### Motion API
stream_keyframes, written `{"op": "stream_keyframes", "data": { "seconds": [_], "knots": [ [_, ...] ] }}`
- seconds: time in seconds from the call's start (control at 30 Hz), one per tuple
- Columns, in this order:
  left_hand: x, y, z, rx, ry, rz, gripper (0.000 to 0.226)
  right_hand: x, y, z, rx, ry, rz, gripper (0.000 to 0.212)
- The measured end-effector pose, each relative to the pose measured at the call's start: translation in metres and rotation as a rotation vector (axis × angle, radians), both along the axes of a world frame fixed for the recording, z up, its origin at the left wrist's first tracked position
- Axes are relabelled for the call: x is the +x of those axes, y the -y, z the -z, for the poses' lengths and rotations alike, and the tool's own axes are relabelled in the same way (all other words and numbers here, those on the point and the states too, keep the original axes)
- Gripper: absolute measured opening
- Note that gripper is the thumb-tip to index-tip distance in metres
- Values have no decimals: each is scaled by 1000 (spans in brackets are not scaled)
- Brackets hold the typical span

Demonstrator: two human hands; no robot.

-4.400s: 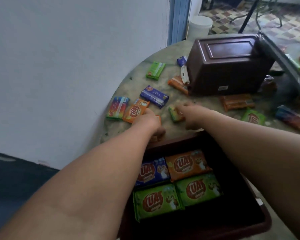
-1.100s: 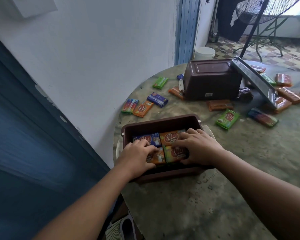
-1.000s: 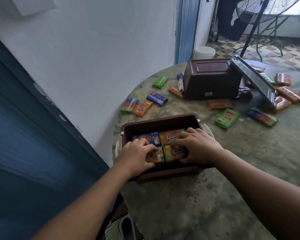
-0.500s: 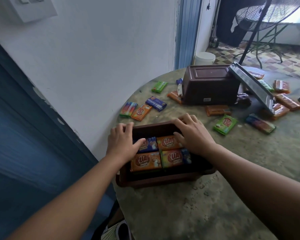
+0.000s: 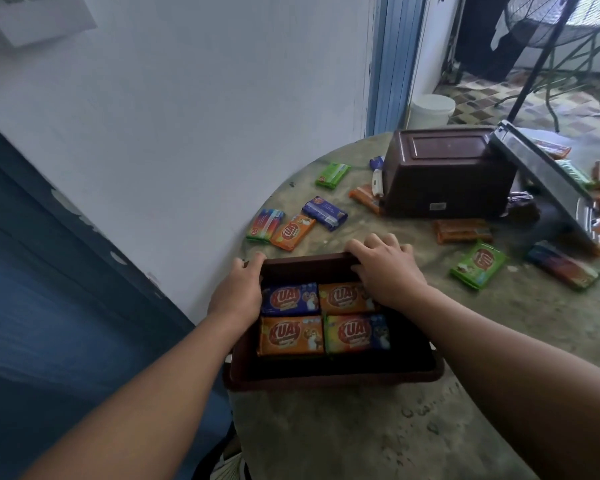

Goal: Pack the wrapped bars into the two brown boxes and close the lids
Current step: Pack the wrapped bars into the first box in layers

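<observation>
The near brown box (image 5: 326,375) stands open on the round table (image 5: 361,427) close to me. Its top layer shows a blue bar (image 5: 290,299), two orange bars (image 5: 291,336) and a green-and-blue bar (image 5: 357,334). My left hand (image 5: 238,292) grips the box's far left corner, fingers curled over the rim. My right hand (image 5: 387,271) holds the far wall, fingers over the rim and thumb inside. The second brown box (image 5: 444,181) sits further back with its grey lid (image 5: 541,174) swung open to the right.
Loose bars lie between the boxes: green (image 5: 332,174), blue (image 5: 324,213), orange (image 5: 292,232), rainbow (image 5: 265,225), brown-orange (image 5: 463,231), green (image 5: 478,266), a dark one (image 5: 563,270). More lie under and beyond the lid. A white wall runs along the table's left edge.
Both hands have lifted off the bars inside the near box and moved forward to its far rim, which they now hold. The bars in the box lie uncovered.
</observation>
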State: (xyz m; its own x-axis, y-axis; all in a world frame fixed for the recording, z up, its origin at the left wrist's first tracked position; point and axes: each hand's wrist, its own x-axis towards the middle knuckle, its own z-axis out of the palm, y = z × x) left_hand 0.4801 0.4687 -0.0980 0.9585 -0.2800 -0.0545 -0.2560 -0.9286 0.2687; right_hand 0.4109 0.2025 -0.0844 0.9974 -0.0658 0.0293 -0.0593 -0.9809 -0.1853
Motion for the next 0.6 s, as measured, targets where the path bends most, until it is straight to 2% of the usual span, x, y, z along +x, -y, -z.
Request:
{"op": "stream_keyframes", "data": {
  "seconds": [0.17, 0.4, 0.5, 0.6],
  "knots": [
    [27, -1, 1, 20, 4, -6, 28, 24, -2, 1, 9, 11, -1, 27],
    [57, -1, 2, 18, -11, 26, 38, 45, -5, -2, 45, -8, 46, 29],
    [66, -1, -2, 18, -41, 79, 41, 46, -7, -5, 71, -16, 77, 29],
    [81, -1, -14, 54, -87, 177, 48, 50, -10, -11, 148, -57, 156, 38]
  ]
}}
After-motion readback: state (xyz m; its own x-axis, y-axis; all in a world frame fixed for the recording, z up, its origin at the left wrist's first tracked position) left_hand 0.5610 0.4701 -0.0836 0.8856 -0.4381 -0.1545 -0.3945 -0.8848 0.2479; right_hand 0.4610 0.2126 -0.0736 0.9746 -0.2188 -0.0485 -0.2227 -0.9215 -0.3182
